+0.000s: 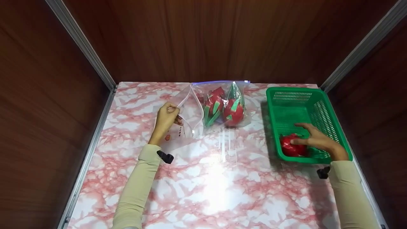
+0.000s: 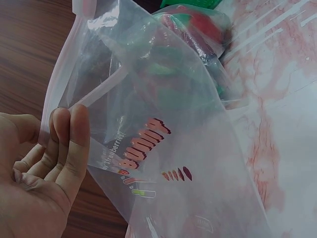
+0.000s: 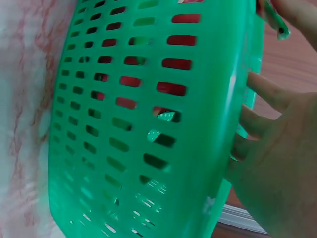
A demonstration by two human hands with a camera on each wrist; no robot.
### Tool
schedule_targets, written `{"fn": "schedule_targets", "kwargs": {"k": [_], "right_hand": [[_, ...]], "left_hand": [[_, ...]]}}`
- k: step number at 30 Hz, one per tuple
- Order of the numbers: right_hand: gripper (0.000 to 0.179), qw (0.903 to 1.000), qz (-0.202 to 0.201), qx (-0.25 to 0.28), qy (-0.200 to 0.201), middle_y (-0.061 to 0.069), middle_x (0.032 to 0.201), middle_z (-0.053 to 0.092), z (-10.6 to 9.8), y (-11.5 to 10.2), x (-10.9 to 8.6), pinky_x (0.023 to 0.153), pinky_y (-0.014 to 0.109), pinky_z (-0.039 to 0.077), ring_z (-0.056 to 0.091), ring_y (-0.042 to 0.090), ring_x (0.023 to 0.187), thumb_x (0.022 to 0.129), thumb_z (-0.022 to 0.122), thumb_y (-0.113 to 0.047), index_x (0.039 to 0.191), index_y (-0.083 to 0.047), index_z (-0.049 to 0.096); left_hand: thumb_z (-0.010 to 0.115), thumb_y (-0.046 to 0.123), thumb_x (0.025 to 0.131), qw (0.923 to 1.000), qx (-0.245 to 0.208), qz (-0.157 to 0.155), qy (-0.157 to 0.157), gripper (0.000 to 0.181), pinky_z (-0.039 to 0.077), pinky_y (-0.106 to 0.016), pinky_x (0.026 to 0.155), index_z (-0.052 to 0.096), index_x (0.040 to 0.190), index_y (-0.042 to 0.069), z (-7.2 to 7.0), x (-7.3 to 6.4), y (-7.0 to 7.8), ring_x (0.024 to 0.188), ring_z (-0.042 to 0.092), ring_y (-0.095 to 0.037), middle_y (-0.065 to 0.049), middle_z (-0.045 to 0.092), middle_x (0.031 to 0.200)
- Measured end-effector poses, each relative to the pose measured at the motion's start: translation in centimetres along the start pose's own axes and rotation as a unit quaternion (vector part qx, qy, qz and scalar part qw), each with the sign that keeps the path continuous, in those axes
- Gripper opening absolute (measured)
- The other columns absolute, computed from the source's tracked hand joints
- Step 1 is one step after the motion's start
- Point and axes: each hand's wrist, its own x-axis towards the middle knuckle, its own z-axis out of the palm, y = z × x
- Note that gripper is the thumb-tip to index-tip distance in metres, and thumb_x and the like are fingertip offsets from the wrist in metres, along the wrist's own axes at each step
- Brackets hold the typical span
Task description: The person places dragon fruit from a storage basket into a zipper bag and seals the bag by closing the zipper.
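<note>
My left hand (image 1: 168,119) pinches the edge of a clear zip bag (image 2: 193,134) between thumb and fingers, and the bag's mouth gapes. Printed lettering shows on its side in the left wrist view. Just to the right lies another clear zip bag with a purple seal (image 1: 219,82), holding two red dragon fruits (image 1: 234,116) with green scales. My right hand (image 1: 314,139) reaches over the near rim into a green basket (image 1: 271,121), fingers spread, thumb over a red dragon fruit (image 1: 291,149). The slotted basket wall partly hides that fruit in the right wrist view.
The basket stands at the right of a red-and-white marbled table (image 1: 197,181). Dark wood panels (image 1: 203,41) enclose the back and both sides, with metal strips (image 1: 86,44) along the corners.
</note>
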Motion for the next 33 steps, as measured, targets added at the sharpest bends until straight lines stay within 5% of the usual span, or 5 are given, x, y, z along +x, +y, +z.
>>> {"fn": "schedule_targets", "kwargs": {"k": [14,22,33], "right_hand": [[0.104,0.9985,-0.012,0.001,-0.053,0.038,0.166,0.024,0.4,1.1,-0.3,0.111,0.074,0.045,0.031,0.061,0.147,0.09,0.085,-0.031,0.165,0.004,0.022],[0.107,0.9924,0.01,0.066,-0.103,0.04,0.158,0.032,0.7,1.9,-0.4,0.096,0.038,0.06,0.046,0.055,0.138,0.092,0.083,-0.022,0.166,0.006,0.01],[0.111,0.989,0.023,0.081,-0.122,0.04,0.161,0.03,0.8,2.1,-0.4,0.099,0.039,0.06,0.044,0.055,0.141,0.094,0.082,-0.025,0.167,0.002,0.004]], "left_hand": [[0.059,0.007,0.102,0.9999,-0.009,-0.006,-0.002,0.013,0.065,-0.031,0.055,0.057,0.111,-0.002,0.0,0.1,-0.1,0.049,0.066,-0.013,-0.004,0.067,0.066],[0.06,0.008,0.104,1.0,-0.004,0.003,-0.003,0.013,0.065,-0.032,0.055,0.059,0.112,-0.003,-0.1,-0.2,-0.2,0.05,0.067,-0.013,-0.007,0.068,0.069],[0.06,0.008,0.102,1.0,-0.007,0.001,-0.001,0.015,0.066,-0.034,0.057,0.059,0.113,-0.002,-0.2,0.0,-0.1,0.051,0.066,-0.013,-0.005,0.067,0.069]]}}
